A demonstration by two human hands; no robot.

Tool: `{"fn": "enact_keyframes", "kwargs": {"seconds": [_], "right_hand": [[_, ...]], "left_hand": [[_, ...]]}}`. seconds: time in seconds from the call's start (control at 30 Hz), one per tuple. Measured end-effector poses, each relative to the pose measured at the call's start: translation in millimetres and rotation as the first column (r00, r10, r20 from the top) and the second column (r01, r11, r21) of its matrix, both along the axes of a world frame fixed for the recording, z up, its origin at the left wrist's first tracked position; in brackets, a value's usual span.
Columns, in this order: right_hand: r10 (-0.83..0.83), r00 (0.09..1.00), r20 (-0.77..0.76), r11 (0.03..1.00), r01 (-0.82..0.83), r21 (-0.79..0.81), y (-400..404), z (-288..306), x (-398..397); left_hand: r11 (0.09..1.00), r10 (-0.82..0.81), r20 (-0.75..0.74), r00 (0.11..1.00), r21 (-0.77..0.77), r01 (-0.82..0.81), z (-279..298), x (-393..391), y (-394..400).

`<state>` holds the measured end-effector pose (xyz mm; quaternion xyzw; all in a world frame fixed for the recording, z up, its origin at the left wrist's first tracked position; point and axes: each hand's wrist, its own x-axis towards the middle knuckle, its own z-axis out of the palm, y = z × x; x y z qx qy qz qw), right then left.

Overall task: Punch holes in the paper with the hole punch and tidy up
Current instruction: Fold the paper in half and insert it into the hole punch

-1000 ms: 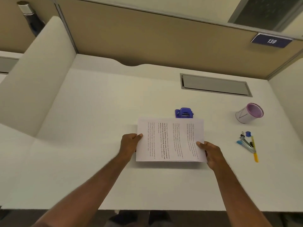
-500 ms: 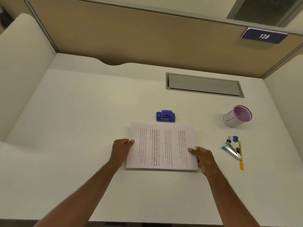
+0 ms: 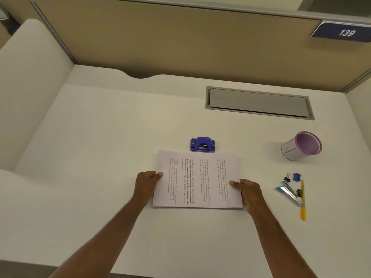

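A thin stack of printed white paper (image 3: pixel 197 179) lies sideways just above or on the white desk (image 3: pixel 112 137). My left hand (image 3: pixel 147 182) grips its left edge with the thumb on top. My right hand (image 3: pixel 248 190) grips its right edge the same way. A small blue hole punch (image 3: pixel 202 144) sits on the desk just beyond the paper's far edge, a short gap apart from it.
At the right lies a white cup with a pink rim (image 3: pixel 301 145), tipped on its side. Below it lie a stapler (image 3: pixel 291 193), a yellow pen (image 3: pixel 303 199), binder clips (image 3: pixel 287 177) and a small blue item (image 3: pixel 296 176). A grey cable flap (image 3: pixel 259 102) sits at the back. Partitions wall the desk.
The paper came back toward me, away from the hole punch, which now shows whole with a gap between them. Both hands keep their grip on the paper's edges.
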<state>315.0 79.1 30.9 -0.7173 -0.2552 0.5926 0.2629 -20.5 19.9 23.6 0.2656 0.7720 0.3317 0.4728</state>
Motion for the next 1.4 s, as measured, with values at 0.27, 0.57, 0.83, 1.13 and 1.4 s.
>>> {"fn": "enact_keyframes", "kwargs": {"seconds": [0.27, 0.57, 0.83, 1.13, 1.4], "right_hand": [[-0.032, 0.999, 0.036, 0.999, 0.032, -0.005, -4, 3, -12], [-0.031, 0.998, 0.057, 0.999, 0.032, -0.003, -2, 6, -20], [-0.028, 0.998, 0.055, 1.0, 0.028, 0.004, 0, 7, -24], [-0.025, 0.997, 0.068, 1.0, 0.025, -0.004, 9, 10, -31], [-0.013, 0.996, 0.087, 1.0, 0.014, -0.009, 14, 7, -28]], "left_hand": [[1.0, -0.014, 0.022, 1.0, -0.004, 0.014, -4, -14, 16], [0.999, -0.036, 0.018, 0.999, -0.002, 0.036, -8, -21, 23], [0.999, -0.035, 0.044, 0.998, 0.0, 0.035, -5, -25, 28], [0.999, -0.042, 0.013, 0.999, 0.011, 0.042, -6, -28, 37], [0.999, -0.036, 0.033, 0.999, 0.026, 0.035, -8, -26, 41]]}}
